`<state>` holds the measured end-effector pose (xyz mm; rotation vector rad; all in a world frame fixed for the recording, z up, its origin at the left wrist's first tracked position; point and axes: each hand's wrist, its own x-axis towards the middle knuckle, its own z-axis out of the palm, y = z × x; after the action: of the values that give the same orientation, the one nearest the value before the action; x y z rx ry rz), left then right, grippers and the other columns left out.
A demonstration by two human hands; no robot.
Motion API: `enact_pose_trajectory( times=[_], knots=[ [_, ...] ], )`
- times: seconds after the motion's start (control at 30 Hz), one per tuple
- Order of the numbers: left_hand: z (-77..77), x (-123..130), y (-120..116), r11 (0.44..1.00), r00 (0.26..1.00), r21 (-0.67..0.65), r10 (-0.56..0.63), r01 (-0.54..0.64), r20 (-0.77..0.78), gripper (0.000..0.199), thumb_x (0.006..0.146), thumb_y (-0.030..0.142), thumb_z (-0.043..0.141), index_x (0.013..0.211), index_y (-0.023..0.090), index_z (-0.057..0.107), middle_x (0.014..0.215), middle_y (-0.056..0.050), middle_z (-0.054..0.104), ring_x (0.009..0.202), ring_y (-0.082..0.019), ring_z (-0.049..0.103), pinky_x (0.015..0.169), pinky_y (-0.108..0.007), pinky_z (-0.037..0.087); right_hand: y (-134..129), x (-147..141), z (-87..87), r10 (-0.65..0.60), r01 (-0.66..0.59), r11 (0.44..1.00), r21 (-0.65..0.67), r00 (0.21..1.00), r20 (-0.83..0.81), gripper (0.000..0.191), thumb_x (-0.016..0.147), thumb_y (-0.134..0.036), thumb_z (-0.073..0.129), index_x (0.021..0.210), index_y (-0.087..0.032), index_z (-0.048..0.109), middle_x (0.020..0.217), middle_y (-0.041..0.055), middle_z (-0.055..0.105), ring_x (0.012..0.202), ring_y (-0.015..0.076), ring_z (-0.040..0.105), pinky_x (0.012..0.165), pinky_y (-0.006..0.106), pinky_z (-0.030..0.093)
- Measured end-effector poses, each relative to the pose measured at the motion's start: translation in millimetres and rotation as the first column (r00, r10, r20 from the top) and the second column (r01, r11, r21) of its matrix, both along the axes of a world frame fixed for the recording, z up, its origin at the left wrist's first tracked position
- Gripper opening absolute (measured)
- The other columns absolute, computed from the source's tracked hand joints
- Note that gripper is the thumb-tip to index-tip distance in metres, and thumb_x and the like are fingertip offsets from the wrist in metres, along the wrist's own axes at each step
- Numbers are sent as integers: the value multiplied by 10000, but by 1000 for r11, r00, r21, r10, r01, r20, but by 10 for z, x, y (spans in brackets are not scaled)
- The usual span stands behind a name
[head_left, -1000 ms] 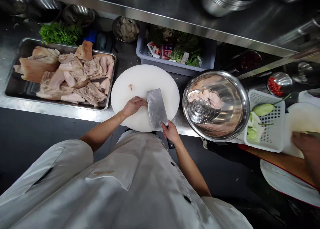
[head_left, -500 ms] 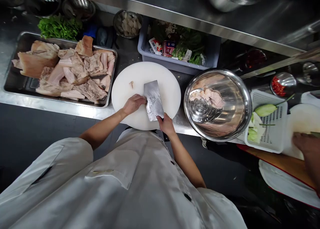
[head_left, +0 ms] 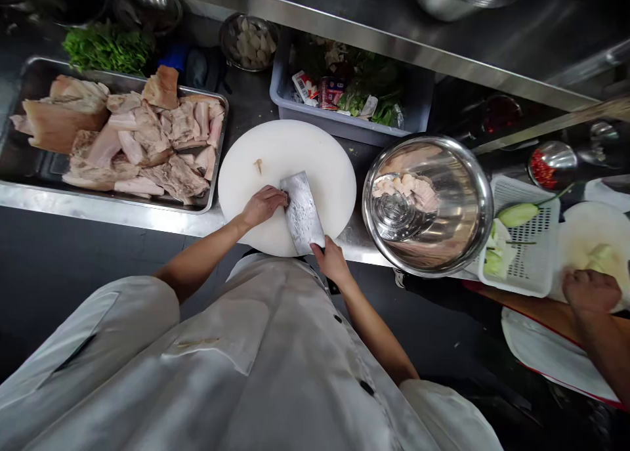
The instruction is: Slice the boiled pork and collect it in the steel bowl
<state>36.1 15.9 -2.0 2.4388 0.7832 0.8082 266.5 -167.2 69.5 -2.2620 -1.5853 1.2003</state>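
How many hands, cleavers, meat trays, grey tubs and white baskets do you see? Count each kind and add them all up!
Hands: 3 (left hand, right hand, co-worker's hand)
Cleavers: 1
Meat trays: 1
Grey tubs: 1
White baskets: 1
Total: 7

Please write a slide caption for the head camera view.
Left hand beside the cleaver that the right hand holds over a white board.

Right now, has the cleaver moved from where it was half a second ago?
Yes. Judged against the white cutting board, the cleaver in the right hand has shifted toward the board's near edge.
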Motion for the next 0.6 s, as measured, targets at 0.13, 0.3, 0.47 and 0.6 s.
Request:
enact_pose_trajectory(
  times=[0.13,0.3,0.47,0.6],
  knots=[
    [4,-16,-35,1000,1000,-9,22,-22,0,271,1043,202,485,968,220,746,1037,-62,765,982,-189,682,890,-371,574,12,-75,45,75,-70,996,-52,991,110,222,1061,-370,518,1115,-165,584,1013,153,745,984,315,703,811,336,453],
    [26,3,33,1000,991,26,-1,5,-136,200,954,162,525,1012,196,713,1039,-105,719,1023,-260,650,939,-463,549,600,-329,2,27,-28,1000,8,990,135,233,1067,-355,500,1133,-145,577,1042,181,741,997,338,702,833,370,468],
    [72,-3,454,937,920,78,348,-339,-178,145,913,147,533,963,141,668,1022,-172,647,1044,-350,606,936,-577,514,334,-94,37,-66,68,994,84,997,-26,197,1029,-384,539,1059,-195,583,876,100,738,827,285,714,746,340,494],
    [177,-51,499,948,937,97,316,-305,-148,367,877,173,623,1242,130,638,1304,-196,605,1228,-379,556,1035,-610,484,-157,182,48,-184,195,979,54,969,-164,258,1021,-466,497,1048,-221,575,640,3,650,527,224,621,588,317,472]
  ],
)
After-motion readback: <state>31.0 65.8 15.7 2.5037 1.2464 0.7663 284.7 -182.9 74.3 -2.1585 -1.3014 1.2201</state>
